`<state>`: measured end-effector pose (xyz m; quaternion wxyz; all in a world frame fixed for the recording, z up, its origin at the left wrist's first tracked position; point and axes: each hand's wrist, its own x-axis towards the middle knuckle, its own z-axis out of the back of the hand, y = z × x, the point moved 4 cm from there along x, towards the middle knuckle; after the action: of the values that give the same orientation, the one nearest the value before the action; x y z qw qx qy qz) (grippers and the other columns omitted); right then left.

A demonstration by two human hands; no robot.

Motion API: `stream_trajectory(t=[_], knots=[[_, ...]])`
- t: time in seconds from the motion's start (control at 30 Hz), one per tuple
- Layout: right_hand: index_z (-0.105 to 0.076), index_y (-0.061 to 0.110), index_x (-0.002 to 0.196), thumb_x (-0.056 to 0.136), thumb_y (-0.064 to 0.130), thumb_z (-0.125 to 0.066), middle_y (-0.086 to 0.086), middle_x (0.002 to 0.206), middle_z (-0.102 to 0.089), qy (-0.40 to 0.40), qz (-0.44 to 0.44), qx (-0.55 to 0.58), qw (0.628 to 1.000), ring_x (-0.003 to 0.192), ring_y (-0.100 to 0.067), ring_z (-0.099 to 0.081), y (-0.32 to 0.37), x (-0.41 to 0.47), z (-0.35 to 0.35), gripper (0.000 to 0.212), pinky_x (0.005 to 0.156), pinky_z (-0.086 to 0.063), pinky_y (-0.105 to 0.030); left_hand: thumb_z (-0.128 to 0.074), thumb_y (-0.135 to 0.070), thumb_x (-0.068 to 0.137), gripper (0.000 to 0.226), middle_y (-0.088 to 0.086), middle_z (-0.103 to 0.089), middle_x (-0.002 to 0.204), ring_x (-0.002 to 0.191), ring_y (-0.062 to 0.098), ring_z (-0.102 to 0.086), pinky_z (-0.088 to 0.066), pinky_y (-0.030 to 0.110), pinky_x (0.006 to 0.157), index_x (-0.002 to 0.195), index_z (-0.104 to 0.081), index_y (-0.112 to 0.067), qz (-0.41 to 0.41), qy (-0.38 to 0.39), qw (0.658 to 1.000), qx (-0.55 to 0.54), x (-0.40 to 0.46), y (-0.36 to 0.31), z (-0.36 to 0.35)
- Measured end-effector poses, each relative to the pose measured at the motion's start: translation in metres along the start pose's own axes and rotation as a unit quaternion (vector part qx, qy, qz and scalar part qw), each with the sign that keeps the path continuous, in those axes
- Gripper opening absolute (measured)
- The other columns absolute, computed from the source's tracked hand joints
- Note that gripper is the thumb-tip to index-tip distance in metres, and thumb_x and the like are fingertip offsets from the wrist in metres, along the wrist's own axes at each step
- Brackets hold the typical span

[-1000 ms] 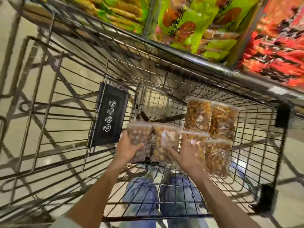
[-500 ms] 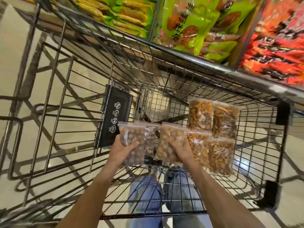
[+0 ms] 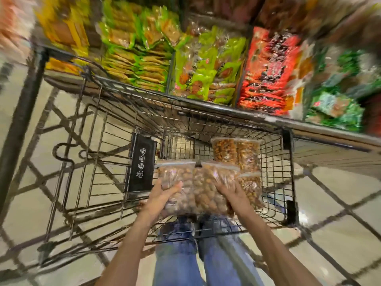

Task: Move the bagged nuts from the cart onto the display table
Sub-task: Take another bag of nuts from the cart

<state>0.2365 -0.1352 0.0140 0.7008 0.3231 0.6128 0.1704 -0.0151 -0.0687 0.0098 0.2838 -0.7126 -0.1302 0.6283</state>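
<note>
Your left hand (image 3: 162,193) and right hand (image 3: 231,190) hold two bags of nuts (image 3: 195,188) side by side above the cart (image 3: 127,96). Three more bags (image 3: 245,155) lie in the cart just to their right. Beyond the cart's far rim sits the display table (image 3: 329,133), packed with snack packets (image 3: 202,65).

My wire cart (image 3: 206,112) is carrying three clear nut bags (image 3: 245,155) in its right corner; display table (image 3: 208,65) beyond is lying packed with snack packets (image 3: 268,67).
</note>
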Motion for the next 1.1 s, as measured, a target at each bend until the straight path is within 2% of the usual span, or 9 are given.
stream_trajectory(t=[0.1,0.17,0.23,0.37,0.5,0.67,0.8,0.93,1.1], knots=[[-0.031,0.033,0.163,0.089,0.053,-0.080,0.007,0.128,-0.068,-0.016,0.024,0.046,0.999,0.100,-0.005,-0.070,0.010,-0.044,0.022,0.091,0.097,-0.057,-0.036,-0.091,-0.046,0.075,0.065,-0.006,-0.074,0.122,0.115,0.018,-0.071,-0.053,0.049,0.107,0.129,-0.056,-0.045,-0.031,0.035,0.999,0.024,-0.033,-0.021,-0.021],[-0.038,0.037,0.161,0.092,0.045,-0.080,0.010,0.146,-0.065,-0.019,0.046,0.083,0.995,0.117,-0.007,-0.073,0.018,-0.075,0.040,0.082,0.107,-0.054,-0.042,-0.089,-0.050,0.076,0.064,-0.008,-0.073,0.128,0.123,0.018,-0.067,-0.047,0.047,0.113,0.131,-0.059,-0.037,-0.060,0.060,0.995,0.048,-0.055,-0.031,-0.038],[-0.048,0.034,0.154,0.096,0.033,-0.078,0.008,0.138,-0.072,-0.020,0.055,0.101,0.993,0.122,-0.012,-0.073,0.021,-0.104,0.058,0.066,0.105,-0.056,-0.044,-0.086,-0.065,0.070,0.092,-0.011,-0.058,0.147,0.138,0.018,-0.054,-0.039,0.047,0.119,0.148,-0.048,-0.034,-0.089,0.066,0.989,0.095,-0.072,-0.039,-0.055],[-0.057,0.027,0.146,0.080,0.047,-0.090,-0.010,0.128,-0.077,-0.053,0.077,0.129,0.987,0.116,-0.034,-0.076,0.021,-0.151,0.102,0.077,0.106,-0.055,-0.062,-0.079,-0.090,0.051,0.134,-0.010,-0.040,0.162,0.149,0.019,-0.039,-0.032,0.054,0.124,0.162,-0.029,-0.035,-0.151,0.088,0.969,0.176,-0.106,-0.063,-0.105],[-0.059,0.026,0.143,0.090,0.034,-0.083,-0.009,0.123,-0.079,-0.091,0.115,0.153,0.977,0.108,-0.032,-0.079,0.020,-0.199,0.149,0.059,0.093,-0.064,-0.052,-0.081,-0.070,0.068,0.113,-0.017,-0.045,0.140,0.147,0.022,-0.042,-0.035,0.035,0.115,0.159,-0.031,-0.025,-0.186,0.139,0.948,0.219,-0.147,-0.079,-0.180],[-0.060,0.023,0.140,0.097,0.023,-0.075,-0.008,0.121,-0.080,-0.129,0.163,0.190,0.959,0.105,-0.029,-0.080,0.010,-0.255,0.230,0.046,0.078,-0.066,-0.034,-0.083,-0.037,0.076,0.068,-0.015,-0.070,0.119,0.101,-0.002,-0.071,-0.058,0.017,0.085,0.136,-0.053,-0.029,-0.225,0.167,0.931,0.235,-0.179,-0.076,-0.276],[-0.060,0.026,0.140,0.095,0.029,-0.079,-0.009,0.122,-0.079,-0.154,0.171,0.213,0.949,0.106,-0.033,-0.079,-0.015,-0.290,0.309,0.049,0.090,-0.065,-0.051,-0.083,-0.019,0.085,0.046,-0.015,-0.071,0.108,0.085,-0.014,-0.070,-0.052,0.007,0.065,0.119,-0.057,-0.035,-0.246,0.197,0.918,0.240,-0.205,-0.060,-0.367],[-0.056,0.026,0.144,0.085,0.044,-0.088,-0.007,0.127,-0.077,-0.192,0.183,0.235,0.935,0.111,-0.031,-0.078,-0.053,-0.323,0.392,0.069,0.096,-0.062,-0.055,-0.087,-0.028,0.083,0.051,-0.007,-0.075,0.118,0.094,-0.011,-0.070,-0.052,0.006,0.073,0.125,-0.059,-0.037,-0.255,0.232,0.901,0.264,-0.221,-0.034,-0.459],[-0.060,0.027,0.139,0.090,0.040,-0.082,0.000,0.123,-0.079,-0.277,0.191,0.259,0.905,0.111,-0.023,-0.078,-0.101,-0.380,0.485,0.055,0.098,-0.062,-0.049,-0.096,-0.045,0.067,0.069,-0.004,-0.078,0.119,0.112,0.017,-0.074,-0.060,0.034,0.093,0.128,-0.064,-0.033,-0.245,0.293,0.875,0.297,-0.243,-0.001,-0.580]])
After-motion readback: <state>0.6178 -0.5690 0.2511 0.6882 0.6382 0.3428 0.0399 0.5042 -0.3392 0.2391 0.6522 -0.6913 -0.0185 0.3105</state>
